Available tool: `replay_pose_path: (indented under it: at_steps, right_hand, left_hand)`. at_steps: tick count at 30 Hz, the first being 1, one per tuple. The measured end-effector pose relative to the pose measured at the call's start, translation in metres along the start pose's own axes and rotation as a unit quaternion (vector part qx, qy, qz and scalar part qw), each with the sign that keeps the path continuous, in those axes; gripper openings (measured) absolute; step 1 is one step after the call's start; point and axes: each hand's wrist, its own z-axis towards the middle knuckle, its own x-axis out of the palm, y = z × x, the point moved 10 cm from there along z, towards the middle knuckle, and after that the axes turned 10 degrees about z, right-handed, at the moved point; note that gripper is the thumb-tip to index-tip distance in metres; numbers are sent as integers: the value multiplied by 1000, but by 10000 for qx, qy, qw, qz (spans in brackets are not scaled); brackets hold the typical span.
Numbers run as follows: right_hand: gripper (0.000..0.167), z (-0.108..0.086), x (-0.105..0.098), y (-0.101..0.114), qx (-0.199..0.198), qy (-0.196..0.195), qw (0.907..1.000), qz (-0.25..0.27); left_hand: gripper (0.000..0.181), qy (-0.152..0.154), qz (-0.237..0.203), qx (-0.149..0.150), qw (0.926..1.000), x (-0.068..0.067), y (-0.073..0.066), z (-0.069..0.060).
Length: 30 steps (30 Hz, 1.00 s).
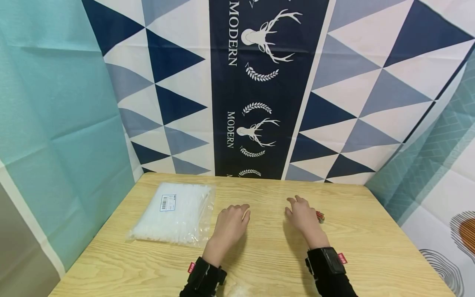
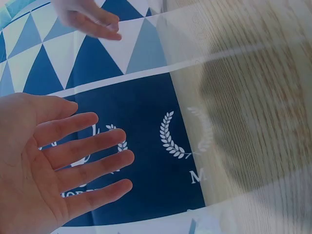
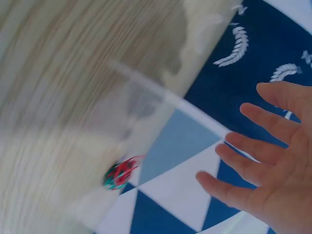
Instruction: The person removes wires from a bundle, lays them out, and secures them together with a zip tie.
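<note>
Both hands hover over the wooden table with nothing in them. My left hand [image 1: 231,225] is just right of a clear plastic bag [image 1: 174,214] packed with white, thin pieces and bearing a barcode label; what the pieces are I cannot tell. In the left wrist view the left hand [image 2: 63,161] shows its palm, fingers spread. My right hand [image 1: 304,216] is beside a small tangled bundle of red and green strands [image 1: 320,217], apart from it in the right wrist view, where the strands [image 3: 120,174] lie on the table and the right hand [image 3: 268,151] has its fingers extended.
The light wooden table [image 1: 267,264] ends at the back against a patterned curtain [image 1: 178,82] with triangles and a dark deer-head strip. A teal curtain [image 1: 67,123] hangs at the left, and another patterned curtain [image 1: 438,173] borders the right edge.
</note>
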Motion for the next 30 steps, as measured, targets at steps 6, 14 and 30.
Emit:
replay_pose_path:
  at_steps: [6,14,30]
  right_hand:
    - [46,4,3,-40,755,580,9953,177]
    - [49,-1,11,-83,1582,1137,9802,348]
    - [37,-4,11,-91,1318,1200,9836,273]
  left_hand:
    - [26,48,-34,21,10000,2,0,0]
    - [26,145,-49,27,9999,5,1,0]
    - [27,264,-81,64,9996,8,0,-1]
